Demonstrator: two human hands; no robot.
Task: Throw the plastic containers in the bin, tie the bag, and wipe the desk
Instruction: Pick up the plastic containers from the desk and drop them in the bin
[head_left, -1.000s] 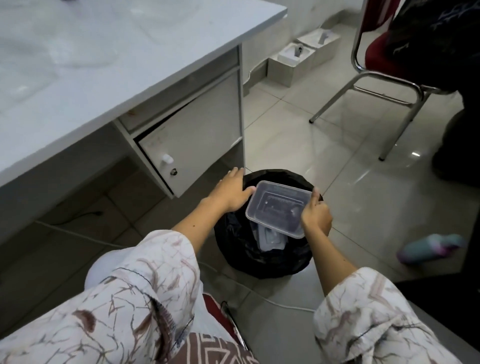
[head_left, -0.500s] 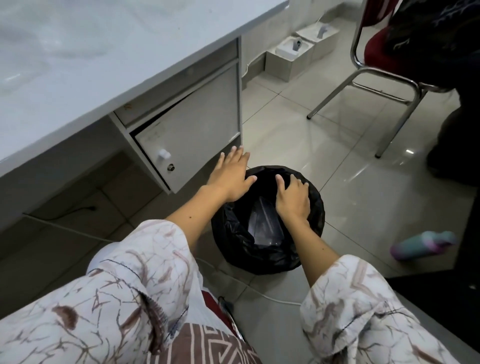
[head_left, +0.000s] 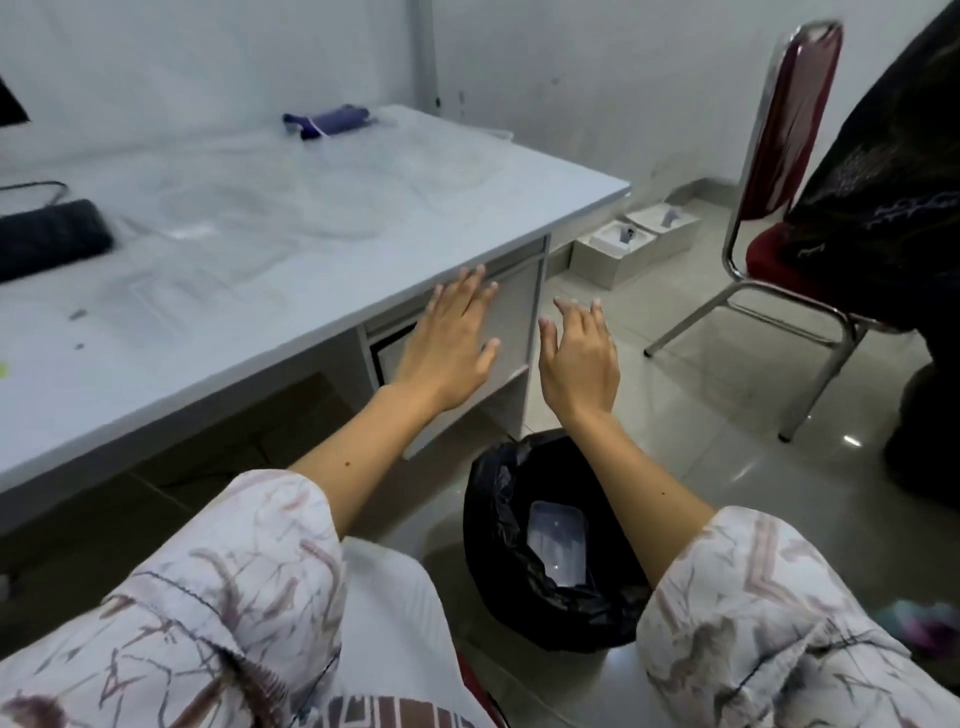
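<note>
A bin lined with a black bag (head_left: 498, 525) stands on the floor beside the desk's drawer unit. Inside it lies a clear plastic container (head_left: 558, 540). My left hand (head_left: 449, 343) is raised in front of the drawer front, fingers straight and spread, holding nothing. My right hand (head_left: 579, 358) hovers beside it above the bin, fingers spread, also empty. The white desk (head_left: 291, 244) stretches to the left; faint clear plastic shapes lie blurred on its top.
A dark blue cloth (head_left: 327, 120) lies at the desk's far edge and a black object (head_left: 49, 239) at its left. A red chair (head_left: 779, 171) with metal legs stands to the right, draped with dark fabric. White boxes (head_left: 623, 247) sit by the wall.
Both hands let the container drop into the bin and rose up toward the desk. My view lifted from the bin to the desk top.
</note>
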